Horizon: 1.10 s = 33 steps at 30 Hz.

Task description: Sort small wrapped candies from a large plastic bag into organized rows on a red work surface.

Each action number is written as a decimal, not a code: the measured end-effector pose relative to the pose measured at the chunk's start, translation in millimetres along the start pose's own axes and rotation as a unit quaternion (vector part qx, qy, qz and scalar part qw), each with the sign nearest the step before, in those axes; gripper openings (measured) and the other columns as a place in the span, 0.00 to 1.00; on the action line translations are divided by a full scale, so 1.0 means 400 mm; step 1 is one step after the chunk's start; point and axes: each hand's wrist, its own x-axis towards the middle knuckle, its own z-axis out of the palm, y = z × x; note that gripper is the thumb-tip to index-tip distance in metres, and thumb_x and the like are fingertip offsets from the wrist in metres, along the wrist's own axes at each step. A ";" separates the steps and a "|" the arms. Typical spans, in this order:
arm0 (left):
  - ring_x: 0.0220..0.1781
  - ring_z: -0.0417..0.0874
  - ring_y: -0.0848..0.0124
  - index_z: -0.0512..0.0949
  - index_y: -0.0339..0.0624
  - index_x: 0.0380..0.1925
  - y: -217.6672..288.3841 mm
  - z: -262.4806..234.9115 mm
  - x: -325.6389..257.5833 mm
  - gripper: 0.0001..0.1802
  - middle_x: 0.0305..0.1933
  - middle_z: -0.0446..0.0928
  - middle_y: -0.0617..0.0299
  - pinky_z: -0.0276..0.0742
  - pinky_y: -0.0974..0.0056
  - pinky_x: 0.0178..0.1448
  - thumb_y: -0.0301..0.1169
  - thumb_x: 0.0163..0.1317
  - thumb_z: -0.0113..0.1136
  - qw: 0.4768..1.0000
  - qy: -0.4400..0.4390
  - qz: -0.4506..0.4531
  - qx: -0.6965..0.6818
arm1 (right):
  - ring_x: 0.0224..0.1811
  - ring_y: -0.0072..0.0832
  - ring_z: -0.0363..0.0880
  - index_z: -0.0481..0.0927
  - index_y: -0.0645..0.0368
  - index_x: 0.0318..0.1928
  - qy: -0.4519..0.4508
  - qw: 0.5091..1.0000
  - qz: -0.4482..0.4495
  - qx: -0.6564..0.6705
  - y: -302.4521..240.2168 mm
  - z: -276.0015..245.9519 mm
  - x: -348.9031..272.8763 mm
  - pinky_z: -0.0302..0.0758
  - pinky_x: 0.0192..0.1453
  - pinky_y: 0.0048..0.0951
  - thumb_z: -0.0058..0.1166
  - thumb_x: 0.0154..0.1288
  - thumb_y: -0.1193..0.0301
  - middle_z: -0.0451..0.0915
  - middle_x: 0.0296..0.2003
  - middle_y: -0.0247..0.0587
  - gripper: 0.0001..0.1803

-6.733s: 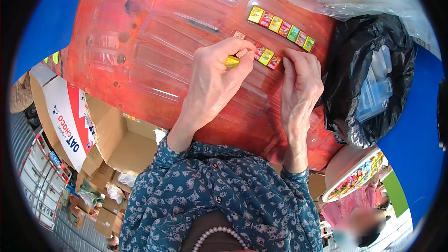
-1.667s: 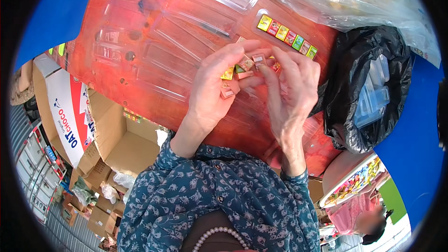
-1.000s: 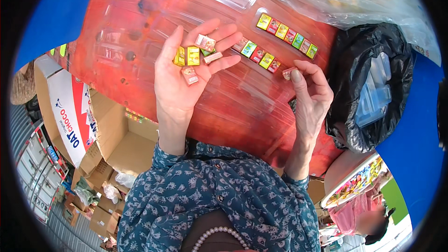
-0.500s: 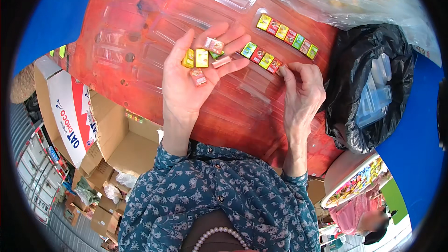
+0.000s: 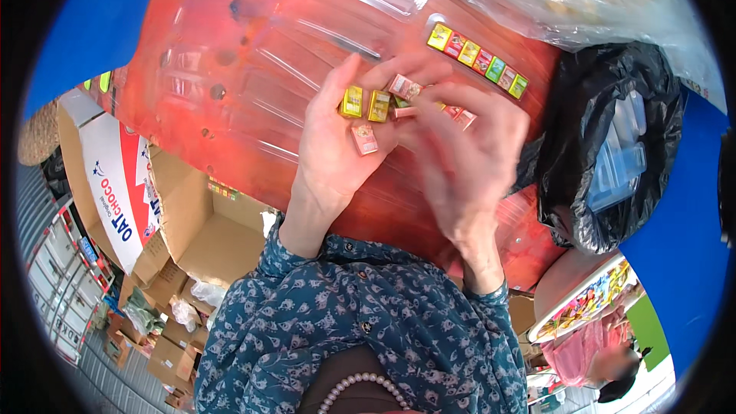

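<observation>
Head view, looking down: my left hand (image 5: 337, 149) is palm up with the fingers spread, and a bunch of little boxes is just sitting loose on it. Two are bright yellow (image 5: 352, 102), standing side by side with a small gap. Closer to my wrist there's a tilted pale pink box (image 5: 364, 139) with a white patch, and out on the fingers a pinkish-red box (image 5: 404, 87) with some print on top. My right hand (image 5: 475, 157) is a blur right over those fingertips, so can't tell if it's pinching anything. Reddish boxes (image 5: 464, 117) poke out past it, mostly covered. Beyond, a neat row of seven (image 5: 477, 60), yellow, red, green and pinkish, sits in a clear plastic tray (image 5: 435, 18) on the red table (image 5: 253, 149).
</observation>
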 end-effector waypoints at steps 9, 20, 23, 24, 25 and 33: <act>0.50 0.81 0.65 0.71 0.36 0.56 -0.075 -0.014 0.019 0.26 0.50 0.78 0.54 0.77 0.61 0.53 0.46 0.70 0.43 0.996 0.028 -0.005 -0.079 | 0.58 0.44 0.63 0.74 0.66 0.47 -0.072 0.992 -0.023 0.103 0.041 0.004 0.003 0.62 0.59 0.43 0.50 0.51 0.75 0.68 0.54 0.47 0.20; 0.23 0.74 0.79 0.78 0.33 0.46 -0.009 -0.001 0.001 0.13 0.36 0.82 0.52 0.59 0.79 0.20 0.28 0.66 0.54 0.944 0.050 0.194 0.263 | 0.45 0.45 0.70 0.74 0.65 0.50 -0.081 0.984 0.136 -0.076 0.145 -0.096 -0.091 0.69 0.50 0.41 0.59 0.53 0.80 0.74 0.43 0.49 0.21; 0.24 0.74 0.82 0.81 0.34 0.42 -0.006 0.030 -0.003 0.10 0.34 0.81 0.57 0.62 0.79 0.22 0.25 0.62 0.58 0.851 0.141 0.269 0.428 | 0.45 0.47 0.70 0.72 0.67 0.50 -0.051 0.985 0.137 -0.089 0.127 -0.072 -0.089 0.70 0.49 0.42 0.59 0.51 0.80 0.75 0.42 0.50 0.23; 0.25 0.73 0.84 0.82 0.35 0.40 -0.008 0.027 0.007 0.08 0.33 0.80 0.62 0.65 0.78 0.25 0.22 0.60 0.60 0.808 0.142 0.304 0.484 | 0.45 0.47 0.70 0.72 0.67 0.50 -0.051 0.985 0.137 -0.088 0.124 -0.071 -0.089 0.70 0.49 0.42 0.59 0.51 0.80 0.75 0.42 0.50 0.23; 0.26 0.74 0.83 0.81 0.34 0.39 -0.014 0.029 0.013 0.08 0.32 0.79 0.64 0.67 0.78 0.27 0.22 0.60 0.60 0.792 0.146 0.307 0.506 | 0.44 0.47 0.70 0.73 0.66 0.47 -0.064 0.985 0.128 -0.091 0.123 -0.071 -0.088 0.70 0.48 0.42 0.59 0.51 0.80 0.74 0.42 0.50 0.20; 0.29 0.77 0.71 0.79 0.31 0.38 -0.030 -0.001 0.082 0.08 0.29 0.77 0.55 0.72 0.68 0.34 0.21 0.57 0.61 0.639 0.112 0.358 0.672 | 0.40 0.47 0.72 0.73 0.65 0.38 -0.089 0.990 0.105 -0.032 0.138 -0.043 -0.048 0.72 0.42 0.40 0.56 0.52 0.83 0.72 0.39 0.49 0.11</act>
